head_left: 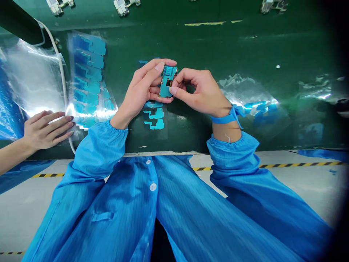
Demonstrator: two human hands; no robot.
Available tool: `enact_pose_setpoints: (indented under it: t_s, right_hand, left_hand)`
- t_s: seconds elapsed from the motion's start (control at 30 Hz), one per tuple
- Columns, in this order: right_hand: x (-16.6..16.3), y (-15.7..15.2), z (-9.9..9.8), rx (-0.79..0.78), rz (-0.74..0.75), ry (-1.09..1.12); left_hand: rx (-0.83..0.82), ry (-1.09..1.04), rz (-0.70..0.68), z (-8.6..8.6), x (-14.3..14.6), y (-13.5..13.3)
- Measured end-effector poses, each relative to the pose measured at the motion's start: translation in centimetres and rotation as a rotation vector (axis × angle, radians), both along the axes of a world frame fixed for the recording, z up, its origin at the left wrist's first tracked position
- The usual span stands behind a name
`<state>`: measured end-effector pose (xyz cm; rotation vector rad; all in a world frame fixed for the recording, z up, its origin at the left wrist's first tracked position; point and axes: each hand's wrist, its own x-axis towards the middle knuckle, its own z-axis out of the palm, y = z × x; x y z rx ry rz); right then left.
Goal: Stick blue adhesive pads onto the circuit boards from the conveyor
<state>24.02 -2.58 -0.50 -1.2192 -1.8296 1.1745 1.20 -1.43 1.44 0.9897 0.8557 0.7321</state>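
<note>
A small teal circuit board [167, 80] is held upright above the green work surface [245, 51]. My left hand [143, 91] grips its left edge, fingers curled around it. From the right, my right hand [200, 91] pinches the same board between thumb and fingers; a blue wrist strap [227, 117] is tied around that wrist. Just below the hands a clear sheet carrying teal stickers [155, 118] lies flat. Both my arms are in blue coat sleeves.
A stack of clear sheets with blue stickers [88, 78] lies at the left beside a white cable [63, 78]. Another person's hand [46, 127] rests flat at the left edge. Crumpled clear film [251, 98] lies to the right. Metal clamps [122, 6] line the far edge.
</note>
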Motion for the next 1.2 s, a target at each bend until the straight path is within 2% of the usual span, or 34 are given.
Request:
enact_pose_setpoints:
  t_s: [0.17,0.33,0.57,0.83,1.2]
  right_hand:
    - [0.0,0.0,0.1,-0.008,-0.011,0.000]
    - [-0.1,-0.1,-0.2,-0.012,-0.042,0.029]
    - [0.0,-0.1,-0.1,-0.007,-0.034,0.034]
    - [-0.3,-0.2,0.1,0.017,-0.058,0.065]
    - [-1.2,-0.3,-0.1,0.069,-0.163,0.124]
  left_hand:
    - [0.002,-0.072,0.000,-1.2,0.0,0.3]
    - [0.052,-0.134,-0.072,-2.7,-0.2,0.8]
    - [0.077,-0.165,-0.069,-2.1,-0.2,0.3]
    - [0.095,-0.055,-0.040,-1.9,-0.3,0.3]
    - [0.266,-0.017,0.057,-2.5,0.1,0.2]
